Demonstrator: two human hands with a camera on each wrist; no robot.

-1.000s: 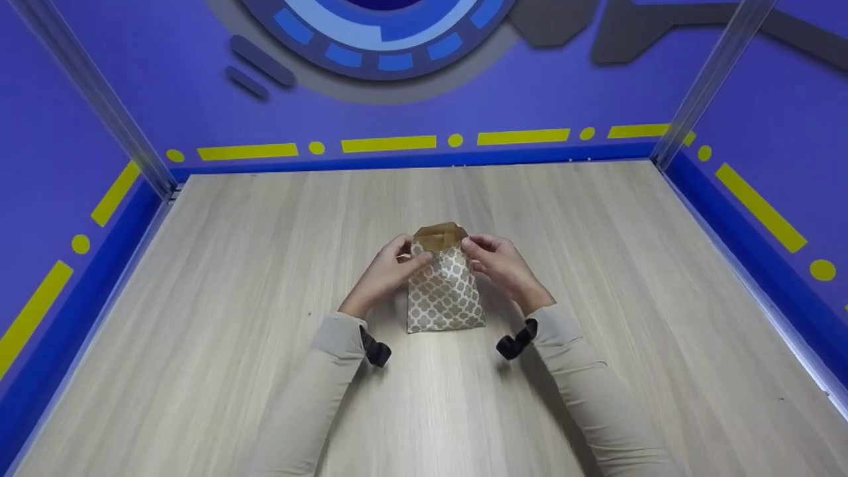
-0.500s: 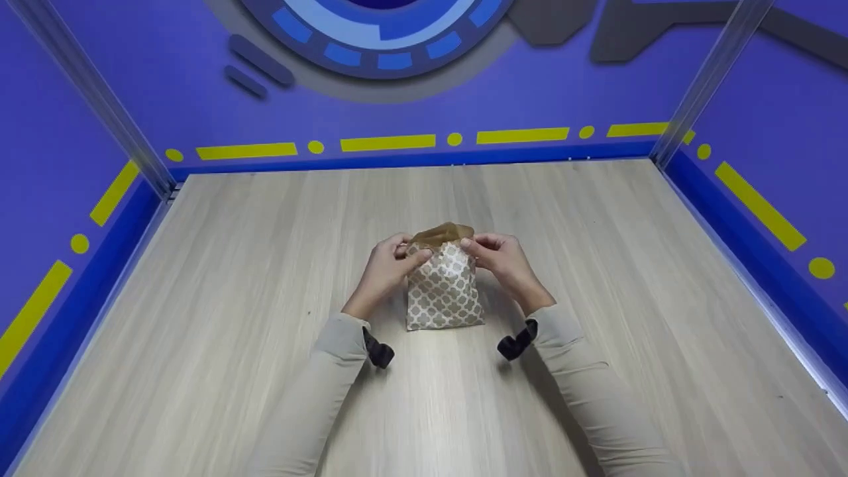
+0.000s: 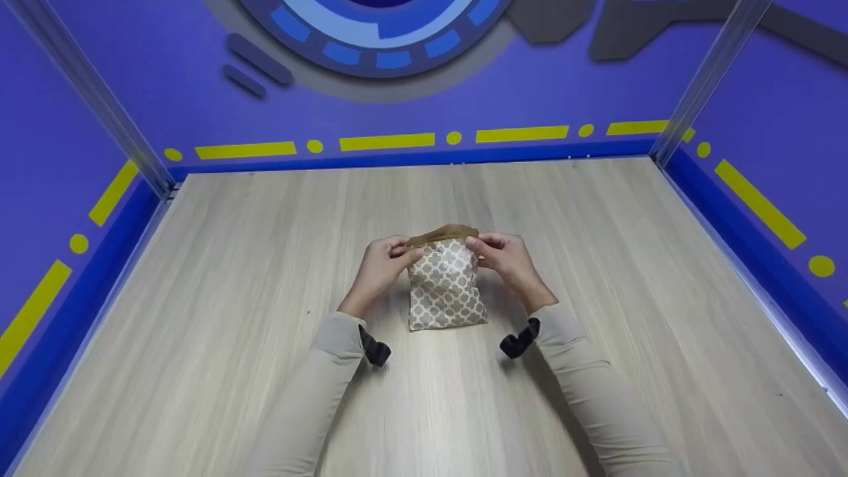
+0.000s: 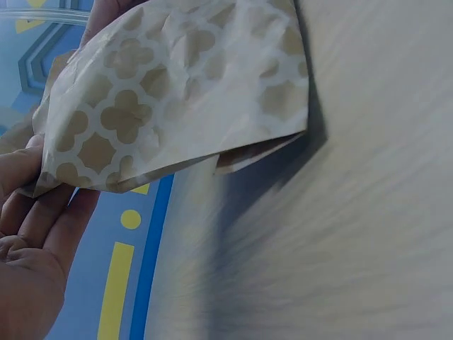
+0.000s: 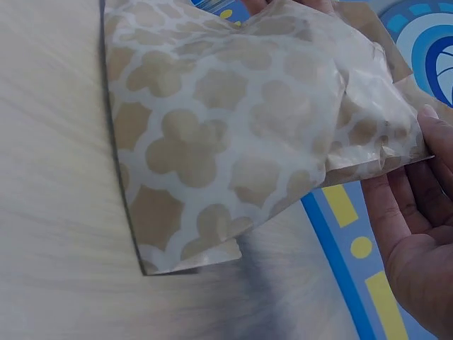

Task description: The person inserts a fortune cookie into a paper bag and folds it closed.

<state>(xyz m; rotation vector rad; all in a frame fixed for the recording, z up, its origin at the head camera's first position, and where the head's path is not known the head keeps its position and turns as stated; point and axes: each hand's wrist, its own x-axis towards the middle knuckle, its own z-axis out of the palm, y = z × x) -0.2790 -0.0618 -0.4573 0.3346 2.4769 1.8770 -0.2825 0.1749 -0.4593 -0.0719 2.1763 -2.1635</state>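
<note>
A paper bag [image 3: 447,291] with a white and tan quatrefoil pattern stands on the table between both hands, its bottom edge toward me. Its brown inner back panel [image 3: 445,232] shows above the front edge, and the mouth looks narrow. My left hand [image 3: 381,268] pinches the top left corner, thumb in front and fingers behind. The right hand [image 3: 510,265] pinches the top right corner in the same way. Both wrist views show the bag's side [image 4: 127,113] bulging, with a folded flap near its bottom edge [image 5: 191,265]. What the bag holds inside is hidden.
The wood-grain table [image 3: 265,245] stretches out on all sides of the bag. A blue back wall [image 3: 384,119] with yellow marks and two side walls enclose it. Black wrist cameras [image 3: 375,351] hang inside both wrists, close above the table.
The hands have drawn slightly apart, the left one shifting left. The bag's mouth has gone from gaping to a wider, flatter line, and less of the brown inside shows.
</note>
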